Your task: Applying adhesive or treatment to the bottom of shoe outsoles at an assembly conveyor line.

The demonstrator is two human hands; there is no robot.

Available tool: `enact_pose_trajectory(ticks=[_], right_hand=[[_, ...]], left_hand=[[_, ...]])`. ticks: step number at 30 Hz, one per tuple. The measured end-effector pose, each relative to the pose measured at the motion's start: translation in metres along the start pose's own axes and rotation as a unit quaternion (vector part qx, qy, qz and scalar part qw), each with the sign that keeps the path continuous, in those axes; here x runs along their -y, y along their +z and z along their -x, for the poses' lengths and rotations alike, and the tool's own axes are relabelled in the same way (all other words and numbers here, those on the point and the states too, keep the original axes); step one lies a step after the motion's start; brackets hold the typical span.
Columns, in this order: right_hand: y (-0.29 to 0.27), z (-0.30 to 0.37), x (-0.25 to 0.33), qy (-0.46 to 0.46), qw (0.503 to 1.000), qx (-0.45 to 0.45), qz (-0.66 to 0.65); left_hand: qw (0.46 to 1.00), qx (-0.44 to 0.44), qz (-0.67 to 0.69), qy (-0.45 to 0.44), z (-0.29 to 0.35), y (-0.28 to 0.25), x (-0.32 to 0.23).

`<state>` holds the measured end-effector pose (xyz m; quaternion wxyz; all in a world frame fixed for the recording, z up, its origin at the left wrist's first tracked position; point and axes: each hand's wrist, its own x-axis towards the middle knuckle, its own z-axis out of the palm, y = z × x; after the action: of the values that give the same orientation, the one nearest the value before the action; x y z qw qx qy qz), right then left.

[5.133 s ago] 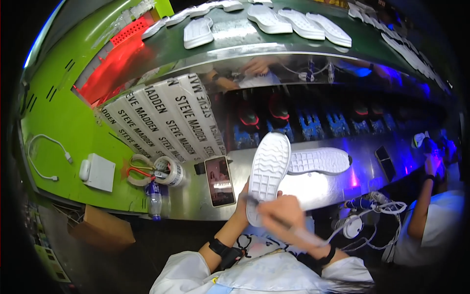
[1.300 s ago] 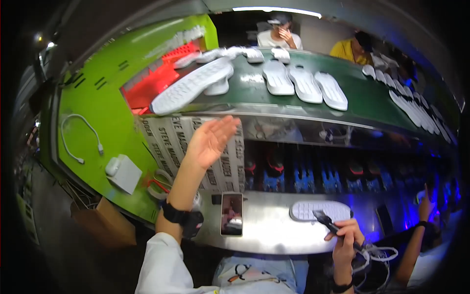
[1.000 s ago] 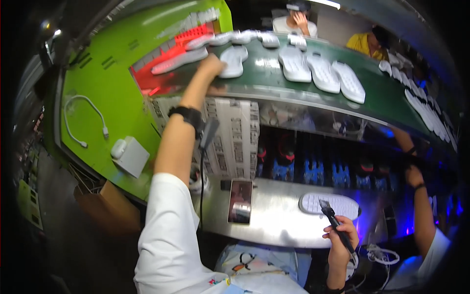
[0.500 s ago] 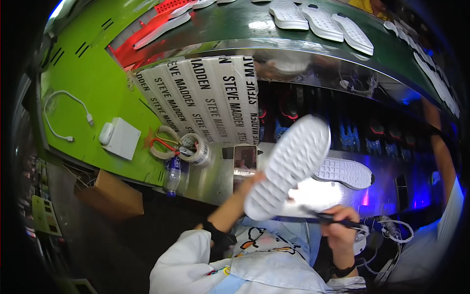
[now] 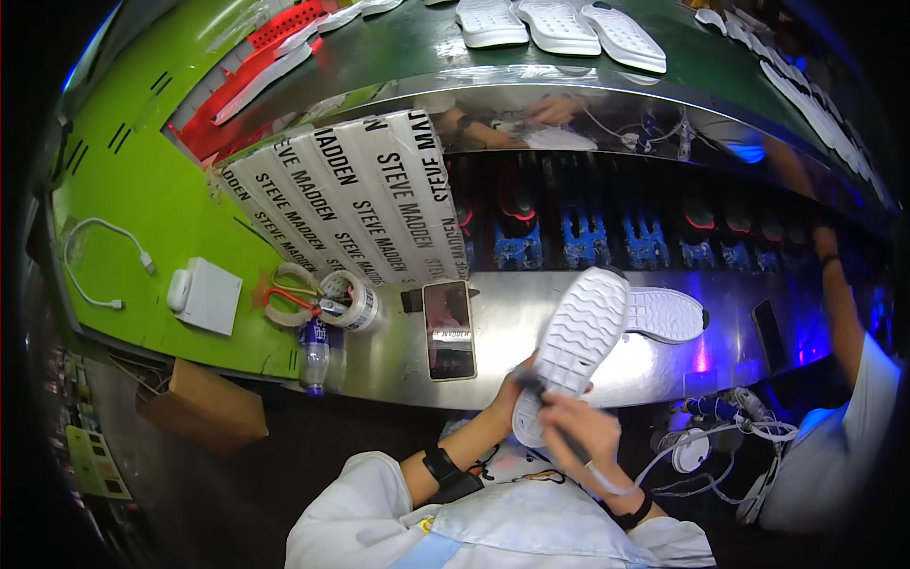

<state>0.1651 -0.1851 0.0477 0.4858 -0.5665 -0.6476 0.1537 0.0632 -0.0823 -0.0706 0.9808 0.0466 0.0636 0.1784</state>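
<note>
In my left hand [image 5: 509, 396] is a white shoe sole [image 5: 586, 327], tilted with its grooved face toward me and its upper end leaning right. My fingers are closed around its lower part. My right hand [image 5: 588, 431] grips a slim black pen-like tool [image 5: 570, 442] with a pale cord. Its front end lies over the sole's lower left edge; whether the tip touches is blurred. A second white sole [image 5: 666, 315] lies flat on the metal bench [image 5: 512, 327], just behind and right of the held one.
A phone [image 5: 448, 332] lies on the bench before a tape-covered carton [image 5: 365, 194]. Left are tape rolls with scissors [image 5: 296, 299], a bottle [image 5: 315, 356] and a green table [image 5: 142, 209]. White soles [image 5: 559, 27] sit on the green belt. Someone's arm [image 5: 846, 303] reaches in at right.
The held sole has come down and shows wavy grooves more sharply. My right hand has brought the black tool leftward from beside the sole to its lower end.
</note>
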Motion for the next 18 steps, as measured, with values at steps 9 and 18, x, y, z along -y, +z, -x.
enact_pose_trajectory(ticks=[9, 18], right_hand=[[0.001, -0.003, -0.002, 0.058, 0.977, 0.126, -0.161], [-0.017, -0.029, -0.021, 0.125, 0.952, 0.193, -0.204]], left_hand=[[0.995, 0.061, 0.024, 0.070, -0.006, 0.021, -0.035], [0.969, -0.055, -0.162, -0.177, -0.025, 0.052, -0.076]])
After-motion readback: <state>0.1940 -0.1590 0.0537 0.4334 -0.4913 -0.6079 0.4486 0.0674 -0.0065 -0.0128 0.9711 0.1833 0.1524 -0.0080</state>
